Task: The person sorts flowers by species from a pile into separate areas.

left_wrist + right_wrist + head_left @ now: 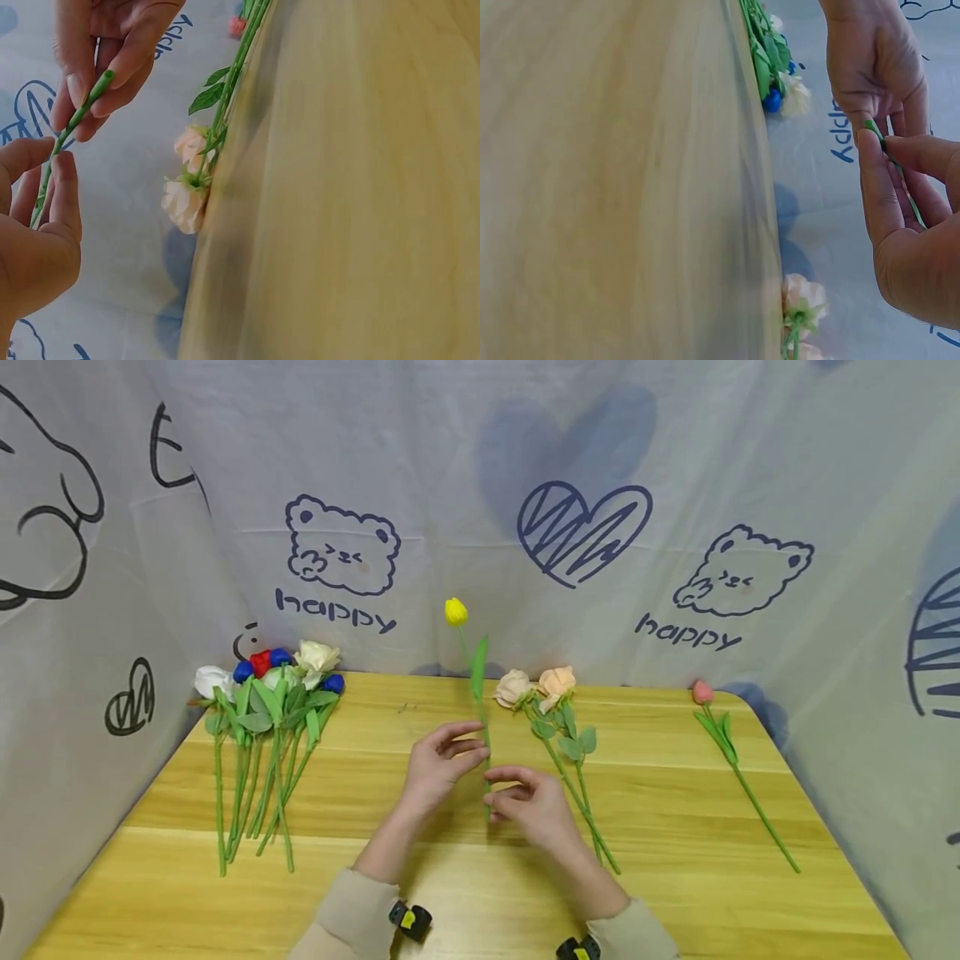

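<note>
A yellow tulip (456, 612) with a green leaf stands nearly upright above the table, its stem running down between both hands. My left hand (442, 764) pinches the stem below the leaf. Lower down, near the stem's end, my right hand (536, 806) pinches it between thumb and fingers. The left wrist view has the left hand (37, 255) at the lower left and the cut end of the stem (107, 76) beside the fingers of the other hand. In the right wrist view, the right hand (922, 255) holds the stem close to its end.
On the left of the wooden table (337, 852) lies a bunch of white, red and blue flowers (277, 702). Two pale peach roses (557, 683) lie right of the hands. A pink tulip (702, 692) lies far right. A printed curtain (450, 460) hangs behind the table.
</note>
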`<move>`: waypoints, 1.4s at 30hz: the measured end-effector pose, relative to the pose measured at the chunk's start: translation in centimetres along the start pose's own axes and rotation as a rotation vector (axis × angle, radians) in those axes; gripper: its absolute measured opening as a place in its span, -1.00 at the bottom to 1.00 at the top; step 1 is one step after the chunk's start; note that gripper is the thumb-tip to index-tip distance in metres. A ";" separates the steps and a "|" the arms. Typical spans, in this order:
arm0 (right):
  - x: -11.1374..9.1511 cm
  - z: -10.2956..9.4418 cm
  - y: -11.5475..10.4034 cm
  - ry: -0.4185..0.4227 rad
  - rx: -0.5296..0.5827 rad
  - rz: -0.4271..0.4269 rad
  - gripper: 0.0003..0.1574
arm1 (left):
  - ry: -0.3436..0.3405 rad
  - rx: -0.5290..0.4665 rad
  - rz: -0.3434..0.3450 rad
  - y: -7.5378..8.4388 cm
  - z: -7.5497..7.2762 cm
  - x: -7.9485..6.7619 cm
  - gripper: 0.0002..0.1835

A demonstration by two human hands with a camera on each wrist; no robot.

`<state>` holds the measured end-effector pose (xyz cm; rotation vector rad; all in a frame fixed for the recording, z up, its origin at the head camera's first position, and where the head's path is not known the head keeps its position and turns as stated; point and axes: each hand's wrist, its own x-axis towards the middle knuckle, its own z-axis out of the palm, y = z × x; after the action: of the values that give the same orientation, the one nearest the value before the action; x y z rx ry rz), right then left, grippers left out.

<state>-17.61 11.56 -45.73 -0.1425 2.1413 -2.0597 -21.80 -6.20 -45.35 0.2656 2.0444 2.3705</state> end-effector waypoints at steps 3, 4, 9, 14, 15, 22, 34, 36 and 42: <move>0.0 -0.4 -0.3 0.019 -0.017 -0.012 -0.65 | 0.001 0.053 0.041 0.5 0.0 -0.1 -0.60; 0.0 -0.5 -0.4 0.024 -0.025 -0.015 -0.64 | 0.002 0.074 0.058 0.6 -0.1 -0.1 -0.62; -0.5 -1.8 -0.9 0.053 -0.041 -0.029 -0.63 | 0.008 0.177 0.115 1.3 -1.2 -0.1 -0.68; -1.4 -3.8 -0.7 0.085 -0.065 -0.026 -0.61 | 0.043 0.271 0.113 1.7 -3.6 -0.2 -0.68; -1.6 -4.3 -0.6 0.091 -0.071 -0.022 -0.61 | 0.052 0.288 0.109 1.9 -4.1 -0.3 -0.68; -2.9 -7.7 -0.5 0.149 -0.127 0.015 -0.57 | 0.119 0.402 0.067 2.6 -8.6 -0.8 -0.66; -5.1 -14.4 0.3 0.219 -0.197 0.054 -0.51 | 0.212 0.746 0.074 4.0 -17.6 -3.1 -0.64; -5.5 -15.6 0.5 0.229 -0.209 0.067 -0.50 | 0.218 0.780 0.063 4.0 -19.2 -3.4 -0.62; -6.6 -19.0 1.1 0.264 -0.259 0.134 -0.46 | 0.191 0.866 0.005 3.6 -23.4 -4.4 -0.59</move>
<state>-14.64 31.51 -45.79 0.2492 2.4898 -1.8073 -20.03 -30.20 -45.62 0.0278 3.0297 1.3964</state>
